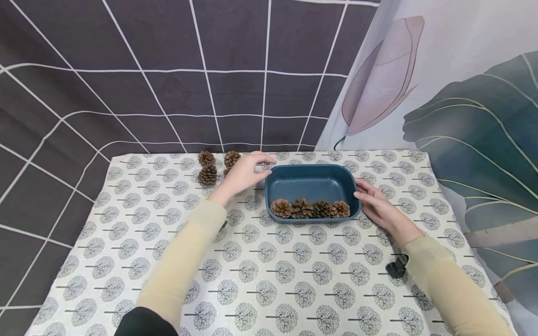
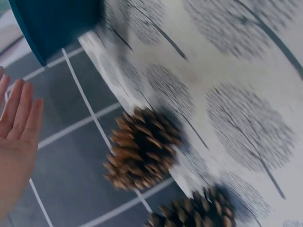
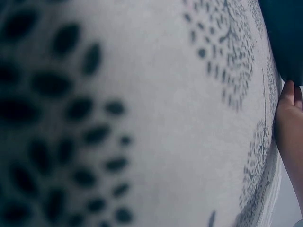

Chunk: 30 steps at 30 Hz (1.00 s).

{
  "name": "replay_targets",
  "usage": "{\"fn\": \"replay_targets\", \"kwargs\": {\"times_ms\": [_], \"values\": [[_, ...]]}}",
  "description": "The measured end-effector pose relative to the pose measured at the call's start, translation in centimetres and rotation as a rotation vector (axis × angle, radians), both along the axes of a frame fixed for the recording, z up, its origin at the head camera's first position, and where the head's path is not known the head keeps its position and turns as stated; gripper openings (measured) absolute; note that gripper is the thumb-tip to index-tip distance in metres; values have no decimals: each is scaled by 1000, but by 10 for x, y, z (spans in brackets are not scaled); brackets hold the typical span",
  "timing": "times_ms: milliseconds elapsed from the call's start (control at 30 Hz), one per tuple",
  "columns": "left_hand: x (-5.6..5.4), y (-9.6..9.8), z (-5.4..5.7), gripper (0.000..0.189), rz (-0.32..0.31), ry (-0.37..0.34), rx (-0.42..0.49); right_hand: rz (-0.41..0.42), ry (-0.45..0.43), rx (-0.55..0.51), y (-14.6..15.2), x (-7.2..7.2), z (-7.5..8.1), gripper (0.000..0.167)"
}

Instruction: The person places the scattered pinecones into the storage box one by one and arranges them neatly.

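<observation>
The left hand [image 1: 245,172] is hovering beside the left end of a dark teal box [image 1: 311,186], its fingers extending and its thumb standing apart from them. It is grasping nothing visible; whether its tips are touching the rim cannot be told. The right hand [image 1: 378,207] is holding the box's right end, its thumb lying on the rim and its fingers pressing against the outer wall. The hands are standing well apart, the box sitting between them on the tree-print tablecloth [image 1: 265,270].

Four pine cones [image 1: 302,208] are lying in a row inside the box, along the wall nearest the person. Further loose cones [image 1: 208,175] are resting on the cloth just beyond the left hand's outer side, one being partly hidden behind that hand.
</observation>
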<state>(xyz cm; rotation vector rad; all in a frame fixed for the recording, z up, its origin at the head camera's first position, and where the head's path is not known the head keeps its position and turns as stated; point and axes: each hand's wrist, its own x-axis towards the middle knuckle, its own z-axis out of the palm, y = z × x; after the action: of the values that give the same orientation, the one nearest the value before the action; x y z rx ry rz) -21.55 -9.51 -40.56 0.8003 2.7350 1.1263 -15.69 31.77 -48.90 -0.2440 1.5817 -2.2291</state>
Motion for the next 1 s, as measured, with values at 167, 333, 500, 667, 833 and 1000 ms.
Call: {"fn": "replay_targets", "kwargs": {"times_ms": [167,333,500,667,833,1000], "values": [[-6,-21,-10,31,37,28,9,-1,-4,1,0,0,-2,47],[-8,-39,-12,32,69,46,-31,-7,-5,18,0,0,-1,46],[-3,-52,-5,33,96,27,-86,-10,-8,19,0,0,0,46],[-3,-65,-4,35,108,17,-114,-14,-15,24,-1,-1,-1,46],[-4,-75,-7,39,128,-15,-146,-14,-14,22,0,-2,-1,46],[-5,-82,-9,40,136,-26,-170,-16,-16,29,1,-1,-1,45]]}}
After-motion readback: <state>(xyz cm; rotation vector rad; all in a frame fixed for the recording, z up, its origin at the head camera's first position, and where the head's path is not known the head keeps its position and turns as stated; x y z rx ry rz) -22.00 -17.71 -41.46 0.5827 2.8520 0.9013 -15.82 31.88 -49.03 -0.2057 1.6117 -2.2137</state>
